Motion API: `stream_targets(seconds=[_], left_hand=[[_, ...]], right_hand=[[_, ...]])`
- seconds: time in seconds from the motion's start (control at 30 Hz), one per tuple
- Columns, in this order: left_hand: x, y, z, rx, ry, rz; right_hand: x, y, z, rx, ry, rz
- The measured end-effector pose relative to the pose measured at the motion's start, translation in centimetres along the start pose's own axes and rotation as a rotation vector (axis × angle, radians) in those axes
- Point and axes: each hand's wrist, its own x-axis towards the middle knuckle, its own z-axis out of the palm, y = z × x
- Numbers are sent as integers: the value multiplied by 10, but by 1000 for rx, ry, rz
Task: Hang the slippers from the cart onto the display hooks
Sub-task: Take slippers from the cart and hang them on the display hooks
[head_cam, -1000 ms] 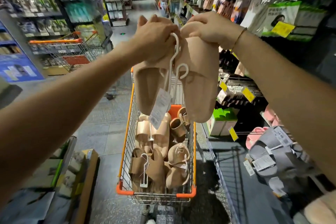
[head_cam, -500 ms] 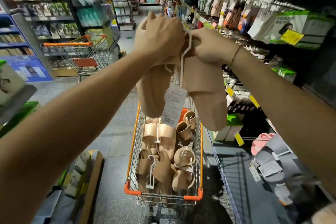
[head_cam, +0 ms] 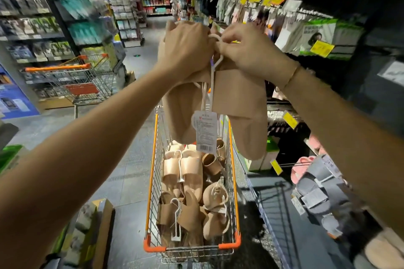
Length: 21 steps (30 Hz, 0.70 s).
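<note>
Here, the pair is held aloft above the cart, between both hands, not yet on any hook.

Risk, slip: the beige slipper pair (head_cam: 218, 111) hangs by its white hanger (head_cam: 213, 85); if either grip loosens while the hook end is being turned, the pair would likely drop back into the cart (head_cam: 153, 159).

Risk, snag: the paper tag (head_cam: 205, 131) dangles from the hanger below the hands and could catch on the cart's wire wall or on a display hook during the move.

Risk, misplacement: the display rack right of the cart is dim and crowded; the free hook is not discernible, so a blind reach could knock the grey slippers (head_cam: 321, 190) already hanging there.

Left hand (head_cam: 185, 50): curled around the heel end of the left slipper, above the cart.

Right hand (head_cam: 247, 50): fingers pinched on the hanger's hook end (head_cam: 215, 37) and closed on the right slipper's heel; a thin bracelet sits on the wrist.

Task item, appearance: two soft, matte beige slippers, toes pointing down, side by side on one hanger, with a printed barcode tag in front.

Task item, position: directly above the far end of the cart, well clear of its contents.

Cart contents: further tan and beige slipper pairs (head_cam: 185, 172) on white hangers, piled loosely.
</note>
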Motion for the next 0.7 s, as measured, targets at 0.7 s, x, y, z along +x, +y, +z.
stream_targets(seconds=[0.7], left_hand=[[64,301,18,-1003,-297,1076]], right_hand=[[-157,68,-245,-917,800,600]])
